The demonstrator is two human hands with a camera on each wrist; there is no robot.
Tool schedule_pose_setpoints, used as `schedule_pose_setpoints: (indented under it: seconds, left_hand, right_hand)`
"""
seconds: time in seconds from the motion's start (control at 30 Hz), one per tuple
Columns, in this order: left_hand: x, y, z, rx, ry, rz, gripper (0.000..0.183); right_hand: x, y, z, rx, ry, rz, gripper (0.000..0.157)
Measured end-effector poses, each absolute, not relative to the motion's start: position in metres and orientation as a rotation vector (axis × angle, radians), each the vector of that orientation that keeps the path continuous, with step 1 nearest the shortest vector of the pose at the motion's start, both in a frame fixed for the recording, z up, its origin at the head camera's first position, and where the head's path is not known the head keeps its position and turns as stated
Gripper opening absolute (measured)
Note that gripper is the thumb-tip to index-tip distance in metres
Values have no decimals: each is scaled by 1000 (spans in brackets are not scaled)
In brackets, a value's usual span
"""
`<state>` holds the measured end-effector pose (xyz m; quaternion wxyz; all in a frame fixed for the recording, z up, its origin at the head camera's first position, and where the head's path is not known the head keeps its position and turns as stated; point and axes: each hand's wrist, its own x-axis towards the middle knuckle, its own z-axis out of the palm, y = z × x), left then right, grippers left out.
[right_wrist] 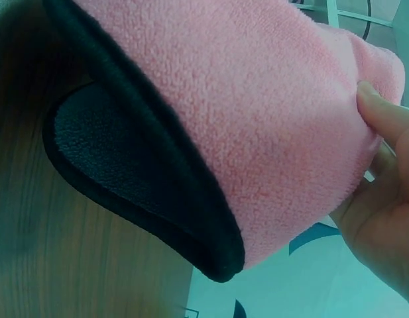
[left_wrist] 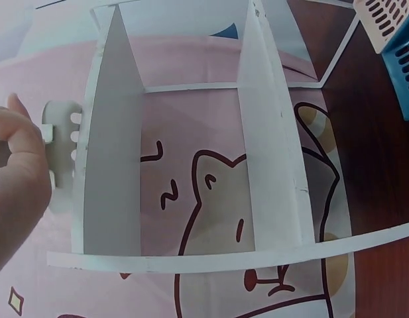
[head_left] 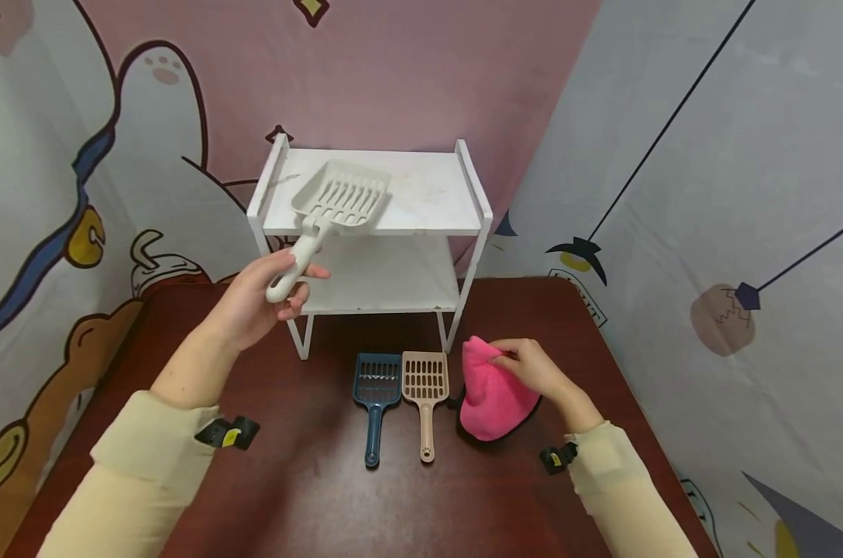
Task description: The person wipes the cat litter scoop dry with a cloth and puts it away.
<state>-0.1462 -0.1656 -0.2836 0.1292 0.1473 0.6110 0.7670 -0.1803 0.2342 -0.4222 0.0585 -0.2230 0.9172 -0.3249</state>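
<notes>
My left hand (head_left: pixel 264 293) grips the handle of a white slotted litter scoop (head_left: pixel 315 229). Its head appears over the top board of a small white shelf (head_left: pixel 421 186); whether it touches the board I cannot tell. The left wrist view shows part of the scoop (left_wrist: pixel 61 162) beside that board, partly behind the fingers. On the right, my right hand (head_left: pixel 538 372) pinches the upper end of a pink plush cloth (head_left: pixel 494 403) with black edging. Close up in the right wrist view, the cloth (right_wrist: pixel 277 126) hangs folded, its dark trim showing, over the table.
A blue litter scoop (head_left: pixel 374 415) and a beige litter scoop (head_left: pixel 426 411) lie side by side on the brown table (head_left: pixel 310 480), in front of the shelf. The lower board (head_left: pixel 387 287) sits under the top one. Cartoon-printed walls (head_left: pixel 407 70) stand behind and at both sides.
</notes>
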Motion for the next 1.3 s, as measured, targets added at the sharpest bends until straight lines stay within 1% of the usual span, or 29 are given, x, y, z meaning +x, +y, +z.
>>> schedule_pose_setpoints:
  seconds: [0.1,0.23,0.43,0.57,0.8,0.9,1.13,1.3]
  left_hand:
    - [-150,-164,-281,391,1772,2247,38]
    - [-156,-162,-279,321,1770,2284,28]
    - [-162,-164,-276,311,1806,2247,35]
    - [-159,-171,-278,367,1761,2206,39]
    - [-148,-182,-289,619,1495,2184,32]
    - [-148,-181,-290,658,1449,2205,31]
    - [-153,-173,-288,543,1553,2226,32]
    - [-158,-169,-286,482,1652,2224,37]
  right_hand:
    - [-181,234,-423,-675,2795,-973,20]
    - [-181,233,-424,-662,2802,-971,21]
    - [-181,229,-423,-670,2787,-995,21]
    - [-181,229,-422,-666,2789,-989,21]
    - [-180,232,-425,-672,2801,-962,21]
    - [-180,232,-425,-684,2803,-968,21]
    - [-179,231,-423,-677,2790,-979,21]
    - [-178,232,-423,-662,2791,-970,21]
